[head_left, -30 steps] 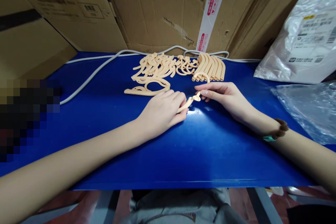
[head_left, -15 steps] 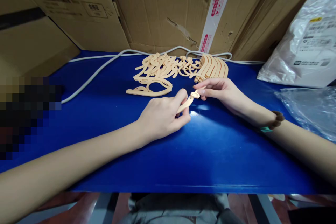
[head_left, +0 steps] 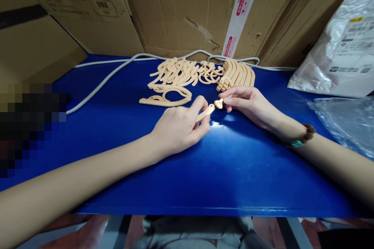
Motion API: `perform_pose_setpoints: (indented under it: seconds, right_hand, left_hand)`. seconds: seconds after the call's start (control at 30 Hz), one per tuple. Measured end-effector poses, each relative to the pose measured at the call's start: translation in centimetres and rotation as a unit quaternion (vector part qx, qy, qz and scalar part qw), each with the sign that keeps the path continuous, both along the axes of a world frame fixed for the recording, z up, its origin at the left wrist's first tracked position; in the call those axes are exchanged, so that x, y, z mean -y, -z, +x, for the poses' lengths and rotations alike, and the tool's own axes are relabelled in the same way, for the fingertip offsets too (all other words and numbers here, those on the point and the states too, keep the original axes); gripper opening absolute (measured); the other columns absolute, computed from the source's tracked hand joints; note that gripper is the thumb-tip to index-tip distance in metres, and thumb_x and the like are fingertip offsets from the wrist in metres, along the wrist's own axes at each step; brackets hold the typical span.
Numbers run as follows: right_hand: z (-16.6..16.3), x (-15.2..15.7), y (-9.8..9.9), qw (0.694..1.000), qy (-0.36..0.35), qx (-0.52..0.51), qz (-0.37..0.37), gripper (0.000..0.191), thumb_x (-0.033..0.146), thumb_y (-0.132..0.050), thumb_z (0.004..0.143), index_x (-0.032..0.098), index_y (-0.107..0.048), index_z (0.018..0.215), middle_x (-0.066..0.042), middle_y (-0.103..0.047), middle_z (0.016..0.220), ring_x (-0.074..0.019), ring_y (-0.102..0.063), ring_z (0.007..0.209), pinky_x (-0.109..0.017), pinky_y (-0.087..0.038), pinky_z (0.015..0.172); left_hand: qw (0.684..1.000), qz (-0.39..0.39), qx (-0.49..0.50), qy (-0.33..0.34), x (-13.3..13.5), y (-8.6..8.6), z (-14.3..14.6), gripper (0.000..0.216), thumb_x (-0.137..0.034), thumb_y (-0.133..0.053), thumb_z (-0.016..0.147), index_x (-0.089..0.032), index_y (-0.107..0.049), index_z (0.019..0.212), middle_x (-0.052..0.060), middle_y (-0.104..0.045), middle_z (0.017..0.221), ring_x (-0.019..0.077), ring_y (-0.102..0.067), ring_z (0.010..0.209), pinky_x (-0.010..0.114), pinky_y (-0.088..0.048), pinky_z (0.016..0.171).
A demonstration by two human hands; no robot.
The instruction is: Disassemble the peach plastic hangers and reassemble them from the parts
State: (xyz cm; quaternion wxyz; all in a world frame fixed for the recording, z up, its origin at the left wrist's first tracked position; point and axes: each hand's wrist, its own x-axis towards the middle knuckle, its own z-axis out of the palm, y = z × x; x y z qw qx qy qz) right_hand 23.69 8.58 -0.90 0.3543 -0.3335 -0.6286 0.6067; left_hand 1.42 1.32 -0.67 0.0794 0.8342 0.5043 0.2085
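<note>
My left hand [head_left: 182,122] is closed around a cream plastic hanger arm [head_left: 205,113], its holed end sticking out past the fingers to the right. Between the thumb and fingers of my right hand [head_left: 242,99] is a small cream hanger hook [head_left: 218,104], its rounded base facing the arm. A narrow gap separates the two pieces. My fingers hide the rest of both. Behind my left hand lie folded hangers [head_left: 166,103]. Farther back are a loose heap of hanger arms [head_left: 175,71], a bunch of curved hooks [head_left: 209,73] and a neat stack of arms [head_left: 238,74].
The blue table [head_left: 187,179] has its front edge near my lap. A white cable [head_left: 99,85] runs along the back, before cardboard boxes [head_left: 181,11]. On the right are a white plastic parcel [head_left: 336,58] and clear plastic film [head_left: 347,120].
The hook and the hanger arm, which met or overlapped before, now show a gap between them. The hook's base has turned in my right fingers, and my left hand has shifted slightly left.
</note>
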Motion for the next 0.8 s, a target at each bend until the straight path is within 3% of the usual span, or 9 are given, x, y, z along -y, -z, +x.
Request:
perform_pose_setpoints:
  seconds: [0.17, 0.47, 0.8]
  right_hand:
    - [0.0, 0.0, 0.2, 1.0, 0.006, 0.009, -0.007, 0.026, 0.032, -0.085, 0.075, 0.024, -0.08, 0.098, 0.001, -0.073, 0.086, -0.0077, -0.058, 0.065, -0.025, -0.049, 0.07]
    - [0.0, 0.2, 0.1, 1.0, -0.003, 0.011, 0.0, 0.022, 0.032, -0.084, 0.076, 0.025, -0.081, 0.097, 0.0, -0.074, 0.088, -0.0085, -0.059, 0.07, -0.025, -0.05, 0.076]
    - [0.1, 0.3, 0.2, 0.998, -0.024, 0.046, 0.038, 0.021, 0.038, -0.077, 0.084, 0.027, -0.08, 0.102, 0.001, -0.073, 0.081, -0.0082, -0.06, 0.069, -0.024, -0.048, 0.074]
  left_hand:
    - [1.0, 0.017, -0.004, 0.022, 0.1, 0.0, -0.2, 0.028, -0.033, -0.031, 0.096, -0.02, -0.053, 0.084, 0.001, -0.063, 0.064, 0.0159, -0.058, 0.052, 0.027, -0.028, 0.05]
    - [0.999, -0.004, -0.029, 0.023, 0.0, -0.1, 0.1, 0.029, -0.034, -0.031, 0.096, -0.019, -0.055, 0.09, 0.0, -0.058, 0.062, 0.016, -0.054, 0.049, 0.028, -0.023, 0.048]
    - [0.994, 0.089, 0.004, 0.061, -0.1, 1.3, -0.4, 0.028, -0.033, -0.032, 0.1, -0.019, -0.054, 0.088, -0.002, -0.061, 0.063, 0.0147, -0.055, 0.051, 0.029, -0.025, 0.05]
